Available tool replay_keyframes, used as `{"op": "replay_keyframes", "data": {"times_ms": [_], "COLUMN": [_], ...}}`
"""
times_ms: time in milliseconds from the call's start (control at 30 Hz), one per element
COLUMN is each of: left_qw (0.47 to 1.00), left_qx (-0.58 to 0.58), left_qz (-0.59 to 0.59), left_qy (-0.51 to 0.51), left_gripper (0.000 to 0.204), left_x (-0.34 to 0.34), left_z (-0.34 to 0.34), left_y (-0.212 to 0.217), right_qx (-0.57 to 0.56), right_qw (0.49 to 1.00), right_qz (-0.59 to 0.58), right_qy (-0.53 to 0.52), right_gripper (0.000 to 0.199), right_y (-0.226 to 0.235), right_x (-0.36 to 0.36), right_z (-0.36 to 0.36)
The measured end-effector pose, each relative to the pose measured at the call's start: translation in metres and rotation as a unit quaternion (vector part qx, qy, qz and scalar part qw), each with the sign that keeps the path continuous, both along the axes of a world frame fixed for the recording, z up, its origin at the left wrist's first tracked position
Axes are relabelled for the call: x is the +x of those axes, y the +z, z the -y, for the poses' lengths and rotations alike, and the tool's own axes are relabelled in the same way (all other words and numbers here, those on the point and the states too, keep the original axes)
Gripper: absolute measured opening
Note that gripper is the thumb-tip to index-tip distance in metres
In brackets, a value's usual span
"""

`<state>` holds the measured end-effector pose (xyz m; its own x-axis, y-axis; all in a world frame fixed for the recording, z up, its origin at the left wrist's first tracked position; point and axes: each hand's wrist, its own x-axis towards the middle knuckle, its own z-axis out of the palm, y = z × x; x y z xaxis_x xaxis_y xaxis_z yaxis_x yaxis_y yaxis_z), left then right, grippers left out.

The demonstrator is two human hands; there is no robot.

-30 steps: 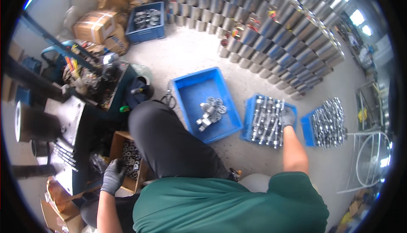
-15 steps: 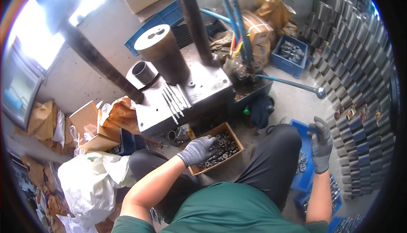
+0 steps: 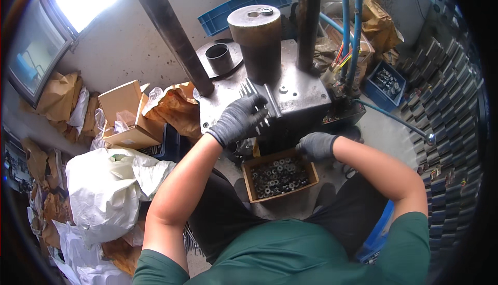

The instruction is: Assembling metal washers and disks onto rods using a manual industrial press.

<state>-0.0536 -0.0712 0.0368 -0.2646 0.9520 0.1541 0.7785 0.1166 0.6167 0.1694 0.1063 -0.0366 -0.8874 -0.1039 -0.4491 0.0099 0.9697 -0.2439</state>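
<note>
My left hand (image 3: 239,119), in a grey glove, lies over several thin metal rods (image 3: 247,87) on the steel bed of a press (image 3: 306,85). Its fingers are apart and partly curled across the rods, and rod ends show by the fingertips. A thicker metal pin (image 3: 273,101) lies just right of those fingers. My right hand (image 3: 316,146), also gloved, is closed above the back right corner of a cardboard box (image 3: 281,194). What it holds, if anything, is hidden. Small dark metal rings and washers (image 3: 279,173) fill the box between my knees.
A heavy steel cylinder (image 3: 263,51) with a small ring (image 3: 266,11) on top stands on the bed between two columns. Left of it sits a short tube (image 3: 219,59). A ball-ended lever (image 3: 402,120) sticks out right. Stacked metal sleeves (image 3: 451,129) line the right side.
My left hand has moved from the parts box up and forward to the rods. My right hand has swung from the blue bin at the right to the box's corner. The view has shifted.
</note>
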Motion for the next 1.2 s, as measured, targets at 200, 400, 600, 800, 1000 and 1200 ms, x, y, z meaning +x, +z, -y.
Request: {"op": "replay_keyframes", "data": {"times_ms": [200, 400, 600, 800, 1000, 1200], "left_qw": [0.993, 0.995, 0.988, 0.981, 0.979, 0.975], "left_qx": [-0.039, -0.012, 0.018, 0.017, 0.059, 0.079], "left_qz": [0.015, 0.050, 0.069, 0.150, 0.158, 0.164], "left_qy": [0.110, 0.083, 0.136, 0.119, 0.119, 0.125], "left_gripper": [0.039, 0.043, 0.045, 0.046, 0.046, 0.045], "left_x": [-0.050, -0.069, -0.090, -0.082, -0.079, -0.079], "left_z": [-0.003, -0.005, 0.003, 0.000, -0.009, -0.011], "left_y": [-0.032, -0.037, -0.033, -0.019, -0.022, -0.026], "right_qx": [0.089, -0.005, -0.028, -0.107, -0.084, -0.073], "right_qw": [0.968, 1.000, 0.995, 0.982, 0.980, 0.981], "right_qz": [0.225, -0.005, 0.085, 0.071, 0.130, 0.137], "right_qy": [0.069, 0.024, -0.034, -0.136, -0.121, -0.114], "right_gripper": [0.045, 0.057, 0.053, 0.042, 0.052, 0.060], "right_y": [-0.162, -0.245, -0.256, -0.262, -0.277, -0.303], "right_x": [-0.063, -0.056, -0.070, -0.076, -0.077, -0.079], "right_z": [0.017, 0.071, 0.108, 0.126, 0.117, 0.120]}}
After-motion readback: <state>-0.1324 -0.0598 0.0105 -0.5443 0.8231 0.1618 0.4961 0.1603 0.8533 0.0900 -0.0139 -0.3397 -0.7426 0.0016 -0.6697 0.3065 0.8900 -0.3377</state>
